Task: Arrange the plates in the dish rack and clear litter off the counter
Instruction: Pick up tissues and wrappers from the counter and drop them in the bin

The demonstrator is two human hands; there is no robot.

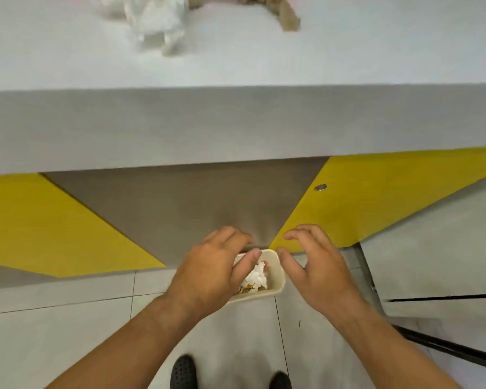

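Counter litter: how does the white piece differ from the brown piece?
The white litter is crumpled and pale; the brown litter looks like torn paper. The white litter lies to the left, the brown litter to the right. Both are blurred, cut off by the frame's top edge, and lie on the counter.

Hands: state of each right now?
Left hand: open, loosely curled above the bin, nothing visibly held.
Right hand: open, fingers spread, empty.

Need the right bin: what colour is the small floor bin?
The bin is cream, best in the head view.
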